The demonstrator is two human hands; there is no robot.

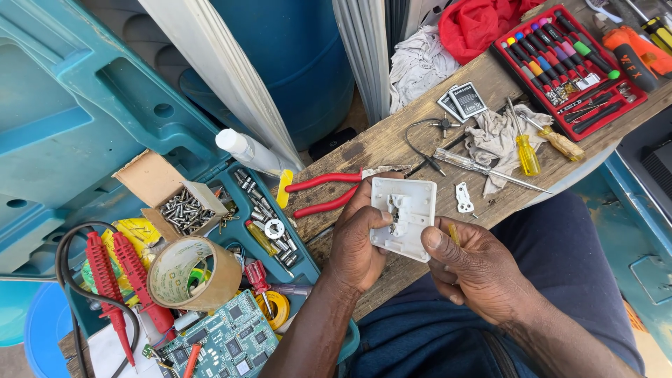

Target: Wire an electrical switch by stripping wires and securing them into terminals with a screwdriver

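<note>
A white square plastic switch plate (404, 217), its back side with a small metal mechanism turned up, is held over the near edge of a weathered wooden plank (392, 140), above the person's lap. The left hand (357, 241) is clamped on its left edge, thumb lying over the back. The right hand (472, 269) presses its thumb on the plate's near right corner, fingers curled together around a thin yellow-handled tool (453, 232) that is mostly hidden. Just far-left of the plate lie red-handled pliers (329, 190); just right of it, a small white metal bracket (463, 197). Farther right on the plank rest a clear-handled screwdriver (483, 168), a yellow-handled screwdriver (525, 150) on a grey rag (493, 136), and a red tray of coloured precision screwdrivers (567, 59). To the left, a teal tool case (77, 126) holds a cardboard box of screws (183, 210), a roll of brown tape (192, 273) and a green circuit board (227, 343).
</note>
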